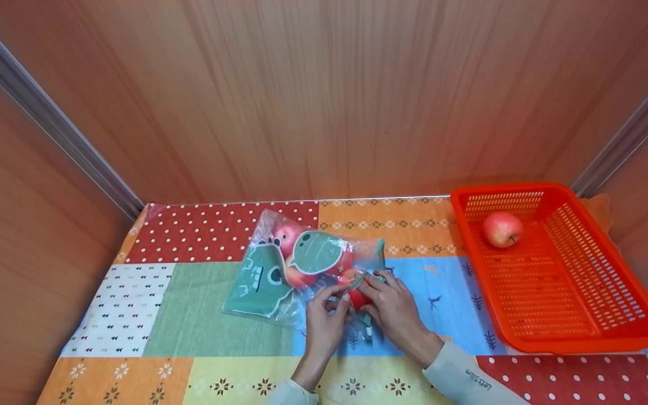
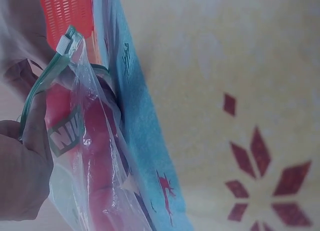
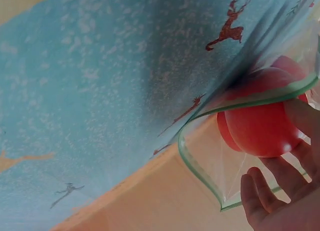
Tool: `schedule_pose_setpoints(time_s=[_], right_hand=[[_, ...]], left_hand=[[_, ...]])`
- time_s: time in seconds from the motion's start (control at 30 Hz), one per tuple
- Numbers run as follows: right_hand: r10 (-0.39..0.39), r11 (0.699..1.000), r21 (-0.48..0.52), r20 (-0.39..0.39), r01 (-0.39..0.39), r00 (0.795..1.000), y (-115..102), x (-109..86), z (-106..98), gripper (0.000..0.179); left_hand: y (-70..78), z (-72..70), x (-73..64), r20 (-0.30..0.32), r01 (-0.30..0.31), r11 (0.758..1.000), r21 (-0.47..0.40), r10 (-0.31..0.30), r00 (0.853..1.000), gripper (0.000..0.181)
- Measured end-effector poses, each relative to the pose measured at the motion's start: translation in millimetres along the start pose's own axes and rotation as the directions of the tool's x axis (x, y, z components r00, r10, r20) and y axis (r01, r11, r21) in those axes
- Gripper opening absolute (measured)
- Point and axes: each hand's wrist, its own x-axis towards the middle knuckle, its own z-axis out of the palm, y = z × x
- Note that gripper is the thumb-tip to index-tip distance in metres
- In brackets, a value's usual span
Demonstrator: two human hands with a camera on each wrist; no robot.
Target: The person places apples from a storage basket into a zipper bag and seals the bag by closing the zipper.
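Observation:
A clear zip bag (image 1: pixel 259 284) with green cartoon prints lies on the patchwork cloth, several red apples (image 1: pixel 287 237) showing through it. Its green-edged mouth gapes toward the right side, and a white slider (image 2: pixel 63 45) sits on the zip strip in the left wrist view. My left hand (image 1: pixel 324 325) pinches the edge of the mouth between thumb and fingers. At the opening, my right hand (image 1: pixel 396 308) holds a red apple (image 3: pixel 262 126), thumb on one side and fingers on the other. The green strip crosses in front of that apple in the right wrist view.
An orange-red plastic basket (image 1: pixel 487 306) with slotted walls stands at the right, one pinkish apple (image 1: pixel 502 229) in its far left corner. Wooden panels (image 1: pixel 324 101) close off the back and both sides. The patchwork cloth (image 1: pixel 200 309) covers the table.

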Motion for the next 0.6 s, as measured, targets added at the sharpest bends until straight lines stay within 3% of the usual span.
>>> schedule_pose_setpoints(time_s=[0.37, 0.6], right_hand=[[-0.066, 0.998, -0.02, -0.09, 0.065, 0.994, 2.7, 3.1, 12.4, 0.044], [-0.092, 0.996, -0.027, -0.066, 0.091, 0.994, 1.8, -0.4, 13.0, 0.04]], left_hand=[[-1.2, -0.9, 0.4, -0.017, -0.031, 0.999, -0.024, 0.03, 0.999, 0.02], [-1.3, -2.0, -0.7, -0.009, -0.013, 0.999, -0.03, 0.013, 1.0, 0.02]])
